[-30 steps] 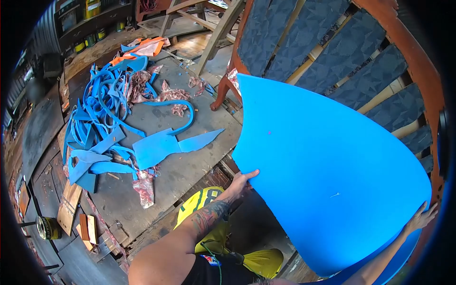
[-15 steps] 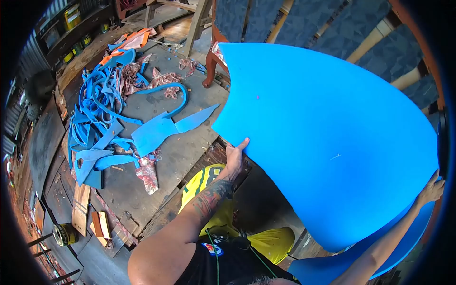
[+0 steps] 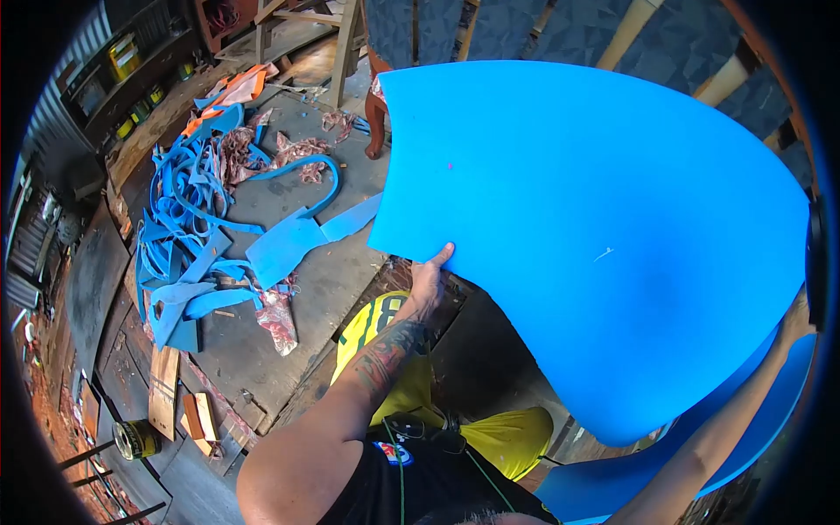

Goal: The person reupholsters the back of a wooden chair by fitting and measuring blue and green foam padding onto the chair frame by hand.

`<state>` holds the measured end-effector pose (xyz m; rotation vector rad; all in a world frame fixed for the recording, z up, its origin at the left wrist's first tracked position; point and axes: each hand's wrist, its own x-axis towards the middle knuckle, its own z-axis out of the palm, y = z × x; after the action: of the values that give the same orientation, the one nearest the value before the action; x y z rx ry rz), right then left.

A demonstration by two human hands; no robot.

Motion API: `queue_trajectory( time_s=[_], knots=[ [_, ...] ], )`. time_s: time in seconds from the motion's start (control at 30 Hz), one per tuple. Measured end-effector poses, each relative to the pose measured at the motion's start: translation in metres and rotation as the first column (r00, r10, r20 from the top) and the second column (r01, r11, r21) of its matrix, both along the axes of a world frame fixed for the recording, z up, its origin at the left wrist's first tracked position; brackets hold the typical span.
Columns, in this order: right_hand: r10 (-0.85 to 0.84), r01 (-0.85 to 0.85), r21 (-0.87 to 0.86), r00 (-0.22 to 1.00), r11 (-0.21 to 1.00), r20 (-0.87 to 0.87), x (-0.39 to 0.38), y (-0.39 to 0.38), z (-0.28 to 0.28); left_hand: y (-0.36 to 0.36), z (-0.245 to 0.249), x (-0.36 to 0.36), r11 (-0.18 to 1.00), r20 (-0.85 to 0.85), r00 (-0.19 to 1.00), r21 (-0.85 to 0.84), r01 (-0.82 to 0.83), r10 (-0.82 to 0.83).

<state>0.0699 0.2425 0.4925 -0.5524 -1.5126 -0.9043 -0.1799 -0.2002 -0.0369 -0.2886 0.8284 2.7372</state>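
Note:
A large curved sheet of blue foam (image 3: pixel 560 201) spans the right half of the head view, bent so that a lower part curls back under on the right. My left hand (image 3: pixel 429 282) grips its lower left edge, thumb on top and the fingers hidden beneath. At the far right edge my right hand (image 3: pixel 798 317) is closed on the same sheet, its fingers partly hidden. Behind the foam stands a wooden chair frame with a carved leg (image 3: pixel 375 122) and slats (image 3: pixel 632 33).
Blue foam offcuts (image 3: pixel 188 206) and torn patterned fabric scraps (image 3: pixel 278 319) lie heaped on a grey board (image 3: pixel 328 254) to the left. A yellow can (image 3: pixel 137 439) and wood pieces (image 3: pixel 199 420) are at lower left. A wooden trestle (image 3: pixel 344 52) stands at the back.
The foam sheet has shifted a little left and up in view, with both hands still on it. My view has moved slightly too.

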Motion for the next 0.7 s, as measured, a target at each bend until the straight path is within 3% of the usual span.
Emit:
queue_trajectory(
  time_s=[0.13, 0.17, 0.2, 0.27, 0.3, 0.4, 0.43, 0.47, 0.5, 0.57, 0.6, 0.7],
  knots=[
    [0.048, -0.049, 0.043, 0.999, 0.998, 0.024, -0.001, -0.011, -0.003, -0.005, -0.007, -0.002, 0.996, 0.022, 0.997, 0.036, 0.078, -0.079],
    [0.159, -0.159, 0.069, 0.987, 0.985, 0.003, -0.004, -0.020, -0.007, -0.006, -0.015, -0.005, 0.995, 0.044, 0.995, 0.026, 0.091, -0.093],
    [0.153, -0.153, 0.062, 0.988, 0.986, -0.001, -0.005, -0.017, -0.008, -0.007, -0.013, -0.006, 0.994, 0.065, 0.992, 0.016, 0.104, -0.105],
    [0.389, -0.397, 0.201, 0.918, 0.895, 0.080, -0.006, -0.009, -0.004, -0.007, -0.010, -0.005, 0.995, 0.085, 0.991, 0.009, 0.103, -0.104],
    [0.430, -0.436, 0.282, 0.899, 0.854, 0.088, -0.011, -0.014, -0.003, -0.008, -0.005, -0.003, 0.995, 0.107, 0.990, 0.008, 0.095, -0.096],
    [0.470, -0.482, 0.226, 0.876, 0.846, 0.110, -0.005, -0.004, 0.001, -0.015, 0.003, 0.000, 0.981, 0.125, 0.973, 0.012, 0.196, -0.196],
    [0.412, -0.431, 0.375, 0.901, 0.821, 0.135, -0.010, -0.016, 0.001, -0.016, 0.004, 0.000, 0.982, 0.127, 0.974, 0.002, 0.190, -0.188],
    [0.421, -0.439, 0.367, 0.897, 0.820, 0.133, -0.004, 0.012, -0.006, -0.014, 0.004, 0.000, 0.984, 0.123, 0.976, -0.002, 0.180, -0.179],
    [0.276, -0.259, 0.284, 0.961, 0.923, -0.024, 0.009, 0.059, -0.015, -0.014, 0.005, 0.004, 0.985, 0.127, 0.978, -0.005, 0.170, -0.168],
    [0.445, -0.437, 0.354, 0.893, 0.827, 0.065, -0.019, -0.021, -0.005, -0.017, 0.015, 0.013, 0.986, 0.164, 0.973, -0.017, 0.165, -0.160],
    [0.420, -0.411, 0.361, 0.906, 0.837, 0.059, -0.019, -0.033, -0.004, -0.017, 0.022, 0.018, 0.985, 0.191, 0.968, -0.022, 0.169, -0.162],
    [0.163, -0.152, 0.241, 0.986, 0.958, -0.026, 0.026, -0.014, -0.014, -0.023, 0.028, 0.037, 0.976, 0.187, 0.967, -0.099, 0.195, -0.174]
  ],
)
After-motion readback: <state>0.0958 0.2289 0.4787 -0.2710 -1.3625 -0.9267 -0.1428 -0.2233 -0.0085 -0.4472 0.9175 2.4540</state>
